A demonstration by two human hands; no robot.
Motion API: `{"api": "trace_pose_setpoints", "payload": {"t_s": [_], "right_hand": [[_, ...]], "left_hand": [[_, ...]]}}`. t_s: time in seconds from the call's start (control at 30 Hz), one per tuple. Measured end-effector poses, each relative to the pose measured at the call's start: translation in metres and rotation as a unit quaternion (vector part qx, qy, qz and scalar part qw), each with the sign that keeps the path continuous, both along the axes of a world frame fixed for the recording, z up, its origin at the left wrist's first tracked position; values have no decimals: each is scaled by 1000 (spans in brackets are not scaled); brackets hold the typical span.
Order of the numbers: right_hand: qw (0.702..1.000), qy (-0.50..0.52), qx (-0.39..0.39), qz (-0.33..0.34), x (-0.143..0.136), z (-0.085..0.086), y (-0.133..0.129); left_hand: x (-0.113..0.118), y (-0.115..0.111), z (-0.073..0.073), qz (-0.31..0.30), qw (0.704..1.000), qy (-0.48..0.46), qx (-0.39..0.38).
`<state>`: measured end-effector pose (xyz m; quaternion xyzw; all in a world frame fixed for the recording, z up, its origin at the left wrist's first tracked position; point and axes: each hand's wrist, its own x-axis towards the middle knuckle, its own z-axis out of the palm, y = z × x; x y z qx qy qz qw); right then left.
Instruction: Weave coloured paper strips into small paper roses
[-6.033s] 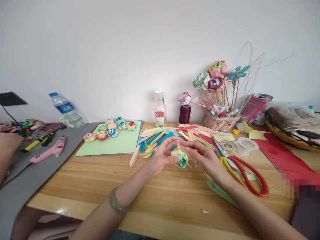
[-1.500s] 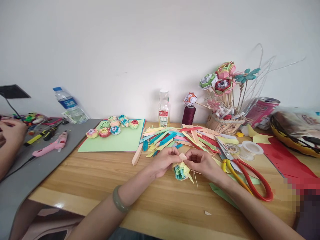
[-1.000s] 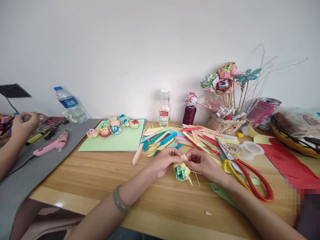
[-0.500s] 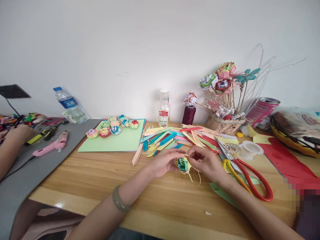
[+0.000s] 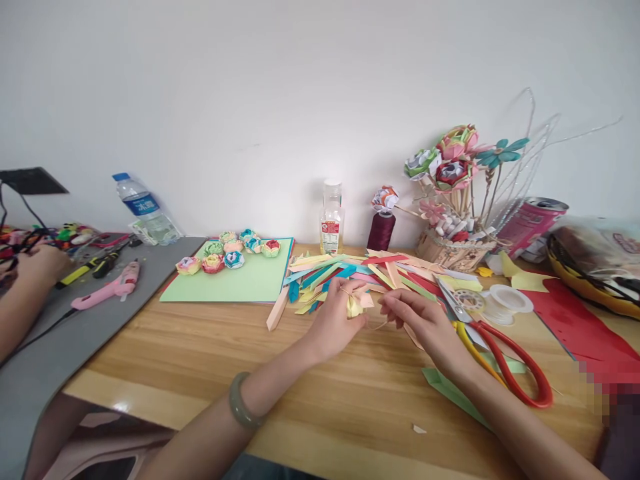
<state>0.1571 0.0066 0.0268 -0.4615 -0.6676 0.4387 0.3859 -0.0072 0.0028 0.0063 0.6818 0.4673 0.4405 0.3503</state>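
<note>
My left hand [image 5: 336, 320], with a green bangle on its wrist, is wrapped round a small paper flower [image 5: 354, 305]; only its pale yellow side shows. Just to the right, my right hand [image 5: 414, 313] pinches a thin thread [image 5: 379, 327] that runs towards the flower. Folded paper strips [image 5: 320, 277] in many colours lie in a pile behind both hands. Scissors [image 5: 515, 373] with red and yellow handles rest beside my right forearm, their blades towards the pile.
Several finished paper flowers [image 5: 233, 259] sit on a green sheet [image 5: 225, 285]. Along the wall stand a glass bottle [image 5: 331, 223], a maroon thread spool [image 5: 381, 231] and a basket [image 5: 453, 253] of flowers. At left are a pink glue gun [image 5: 107, 290] and another person's hand [image 5: 43, 267].
The flower has turned in my left hand, so its green and blue face no longer shows. My right hand has come away from it to the right, drawing the thread.
</note>
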Motion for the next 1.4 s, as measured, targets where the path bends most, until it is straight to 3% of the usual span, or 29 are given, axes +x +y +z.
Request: {"api": "trace_pose_setpoints", "payload": {"t_s": [0.1, 0.27, 1.17, 1.4], "right_hand": [[992, 41, -92, 70, -4, -1, -1], [981, 114, -145, 62, -7, -3, -3], [980, 142, -133, 39, -14, -13, -5], [985, 110, -129, 41, -16, -17, -5]], "left_hand": [[1, -2, -5, 0, 997, 56, 56], [1, -4, -11, -37, 990, 94, 100], [3, -9, 1, -37, 997, -57, 45], [2, -6, -1, -50, 974, -213, -56]]}}
